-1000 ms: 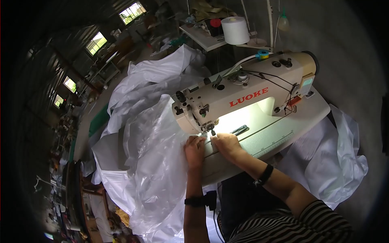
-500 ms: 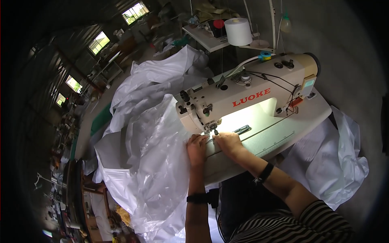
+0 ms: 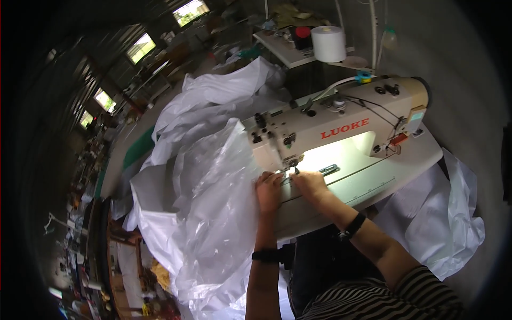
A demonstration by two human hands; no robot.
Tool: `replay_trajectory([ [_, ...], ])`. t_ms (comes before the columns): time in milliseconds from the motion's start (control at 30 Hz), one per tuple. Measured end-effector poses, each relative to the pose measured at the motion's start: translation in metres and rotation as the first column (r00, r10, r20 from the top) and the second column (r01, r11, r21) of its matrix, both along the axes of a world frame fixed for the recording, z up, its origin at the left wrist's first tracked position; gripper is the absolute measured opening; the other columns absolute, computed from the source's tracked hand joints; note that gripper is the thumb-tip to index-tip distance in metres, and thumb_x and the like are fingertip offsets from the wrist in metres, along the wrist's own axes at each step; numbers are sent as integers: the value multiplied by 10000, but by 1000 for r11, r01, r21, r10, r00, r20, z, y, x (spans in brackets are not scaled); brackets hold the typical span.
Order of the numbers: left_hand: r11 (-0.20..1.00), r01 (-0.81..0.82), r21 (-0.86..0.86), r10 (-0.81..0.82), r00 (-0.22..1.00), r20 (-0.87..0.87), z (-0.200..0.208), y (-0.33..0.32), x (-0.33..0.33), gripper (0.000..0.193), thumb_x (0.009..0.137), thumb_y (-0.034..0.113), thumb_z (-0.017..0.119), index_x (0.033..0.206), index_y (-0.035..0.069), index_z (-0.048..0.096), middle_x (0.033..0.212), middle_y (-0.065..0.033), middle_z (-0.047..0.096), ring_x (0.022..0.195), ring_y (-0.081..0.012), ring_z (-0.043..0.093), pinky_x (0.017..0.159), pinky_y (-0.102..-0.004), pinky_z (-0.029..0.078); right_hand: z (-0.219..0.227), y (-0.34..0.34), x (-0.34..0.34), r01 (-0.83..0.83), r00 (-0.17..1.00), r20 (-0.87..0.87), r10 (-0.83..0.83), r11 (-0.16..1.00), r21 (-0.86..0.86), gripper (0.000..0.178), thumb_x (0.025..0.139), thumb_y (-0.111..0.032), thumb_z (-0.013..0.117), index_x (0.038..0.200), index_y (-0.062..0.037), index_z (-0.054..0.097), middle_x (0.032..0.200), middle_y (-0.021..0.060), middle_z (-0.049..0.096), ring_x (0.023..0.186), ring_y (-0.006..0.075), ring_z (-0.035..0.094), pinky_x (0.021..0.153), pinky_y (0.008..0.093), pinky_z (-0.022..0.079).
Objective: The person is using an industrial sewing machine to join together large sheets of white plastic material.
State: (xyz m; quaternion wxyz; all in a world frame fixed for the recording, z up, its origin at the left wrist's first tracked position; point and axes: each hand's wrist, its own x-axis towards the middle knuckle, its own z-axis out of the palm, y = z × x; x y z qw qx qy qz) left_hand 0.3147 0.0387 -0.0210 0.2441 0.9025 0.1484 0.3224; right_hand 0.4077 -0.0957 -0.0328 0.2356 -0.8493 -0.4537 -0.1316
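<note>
A pale sewing machine [image 3: 341, 125] stands before me, its lamp lighting the bed under the arm. Close in front of the needle and presser foot [image 3: 290, 164], my left hand [image 3: 268, 193] has its fingers bent together at the left edge of the bed. My right hand [image 3: 311, 186] pinches just to the right of the needle, its fingertips close to the left ones. What lies between the fingers of either hand is too small to make out. A large white translucent plastic sheet [image 3: 213, 181] is heaped to the left, touching the machine's left end and my left hand.
More white sheeting [image 3: 426, 213] hangs beyond the bed's right side. A white thread cone [image 3: 328, 45] stands behind the machine, near a small table [image 3: 282, 50]. A dark metal plate [image 3: 329, 170] sits on the bed. Shelves cluttered with goods line the far left.
My view has turned slightly, so the machine and the sheet sit farther right in the picture. Both hands stay close by the needle, with little change in their grip.
</note>
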Motion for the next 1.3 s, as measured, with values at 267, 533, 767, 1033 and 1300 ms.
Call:
replay_trajectory([
  [267, 939, -15, 343, 140, 929, -343, 109, -6, -175, 350, 840, 172, 665, 1180, 92, 647, 1272, -118, 621, 1175, -309, 578, 1026, -420, 438, 18, -39, -27, -172, 976, -110, 189, 974, 149, 114, 883, -149, 616, 978, -130, 676, 781, 97, 614, 749, 301, 659, 639, 427, 523],
  [533, 906, -340, 251, 423, 723, -547, 39, 28, -316, 629, 844, 291, 717, 1359, 32, 464, 1353, -228, 489, 1164, -426, 542, 966, -467, 479, -17, -58, -177, -431, 259, -816, 518, 817, 382, 280, 962, -332, 612, 1012, -60, 654, 950, 146, 681, 859, 298, 666, 782, 402, 525],
  [767, 989, -139, -53, 48, 634, -772, 37, -76, -320, 543, 891, 398, 660, 1229, -22, 593, 1189, -256, 634, 1123, -367, 612, 975, -396, 492, -55, -60, -196, -338, -105, -935, 338, 872, 353, 409, 946, -307, 653, 1213, 1, 613, 1104, 131, 673, 1048, 214, 643, 913, 347, 503],
  [1033, 935, 191, 299, -148, 976, -162, 120, -25, -119, 399, 866, 178, 698, 1233, 53, 604, 1266, -144, 618, 1175, -332, 588, 967, -444, 499, -76, -125, -191, -368, -33, -906, 423, 838, 404, 294, 938, -249, 648, 1123, -22, 672, 1005, 118, 697, 964, 200, 654, 890, 337, 501],
  [1300, 907, -193, 373, 401, 662, -633, 20, 68, -197, 714, 889, 524, 595, 1451, 123, 418, 1542, -118, 357, 1397, -399, 330, 1098, -660, 244, -11, -229, -166, -428, -259, -962, -84, 903, 37, 224, 973, -154, 563, 1090, 2, 674, 998, 77, 697, 894, 143, 644, 799, 297, 521],
])
